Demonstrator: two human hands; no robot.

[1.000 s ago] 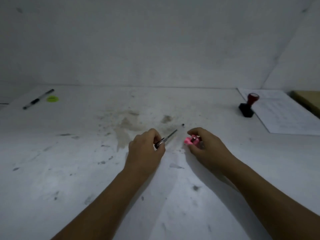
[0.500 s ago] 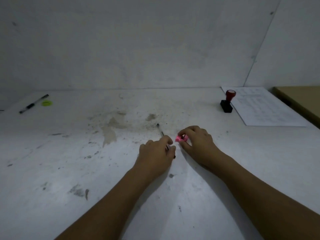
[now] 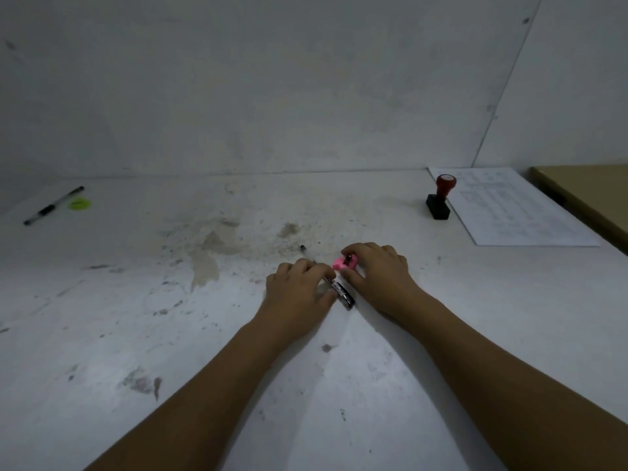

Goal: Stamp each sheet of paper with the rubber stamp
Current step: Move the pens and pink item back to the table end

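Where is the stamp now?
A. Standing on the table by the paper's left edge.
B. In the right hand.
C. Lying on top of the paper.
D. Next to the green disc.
A: the stamp stands on the table beside the paper; the right hand holds a pink object, the left hand a pen.

Office-like desk: rubber stamp, printed sheet, pen.

Left hand and right hand bare. Left forearm and right forearm bare along the whole length in view
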